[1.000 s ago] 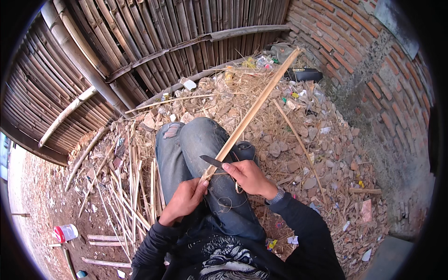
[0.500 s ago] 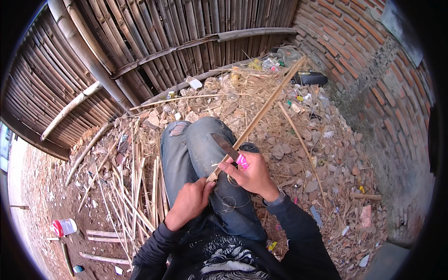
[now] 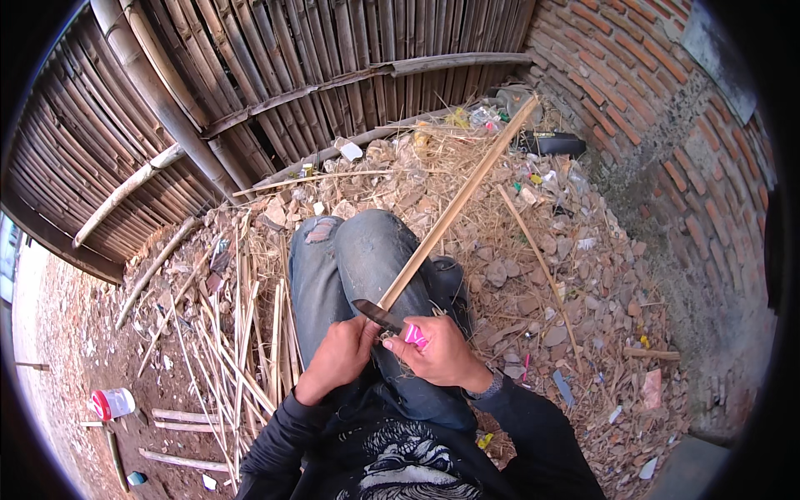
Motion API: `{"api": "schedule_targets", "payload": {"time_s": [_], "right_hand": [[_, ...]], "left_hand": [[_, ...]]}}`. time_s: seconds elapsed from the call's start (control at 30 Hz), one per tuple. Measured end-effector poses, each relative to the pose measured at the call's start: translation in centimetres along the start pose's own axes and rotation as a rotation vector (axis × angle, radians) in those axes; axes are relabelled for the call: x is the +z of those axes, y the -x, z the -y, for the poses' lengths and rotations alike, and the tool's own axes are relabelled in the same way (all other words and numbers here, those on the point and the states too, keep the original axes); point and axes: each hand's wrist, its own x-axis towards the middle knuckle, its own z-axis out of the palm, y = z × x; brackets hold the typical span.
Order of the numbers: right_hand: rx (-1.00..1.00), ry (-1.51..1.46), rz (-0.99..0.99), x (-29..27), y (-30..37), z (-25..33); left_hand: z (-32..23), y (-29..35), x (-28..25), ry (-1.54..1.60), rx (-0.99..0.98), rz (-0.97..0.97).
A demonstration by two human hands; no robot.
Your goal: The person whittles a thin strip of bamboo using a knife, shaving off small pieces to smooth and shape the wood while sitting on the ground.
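Observation:
A long flat bamboo strip slants from my lap up and away to the right, above the rubble. My left hand is closed around its near end, over my thigh. In my right hand is a knife with a dark blade and a pink handle, the fingers wrapped round the handle. The blade lies across the strip close to my left fingers, its tip pointing left. Thin shavings hang near my right fingers. My hands hide the strip's near end.
Thin bamboo strips lie heaped left of my legs. Rubble and litter cover the ground ahead and right. A bamboo fence stands ahead, a brick wall to the right. A white-and-red tub lies at the left.
My right hand has drawn the knife toward me and left along the strip, down to my left hand. The strip has shifted slightly toward me.

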Motion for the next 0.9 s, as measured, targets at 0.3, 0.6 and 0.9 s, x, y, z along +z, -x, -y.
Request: {"api": "schedule_targets", "payload": {"time_s": [0.3, 0.6, 0.9], "right_hand": [[0.049, 0.426, -0.969, -12.8, -0.4, -5.7], [-0.083, 0.220, -0.662, -7.1, -3.4, -4.8], [-0.041, 0.055, -0.699, -4.0, -8.0, -8.7]], "left_hand": [[1.5, -0.5, -1.0, 0.413, -0.231, 0.279], [0.7, 0.1, -0.6, 0.174, -0.055, 0.141], [-0.1, 2.0, -0.5, 0.030, -0.002, 0.013]]}}
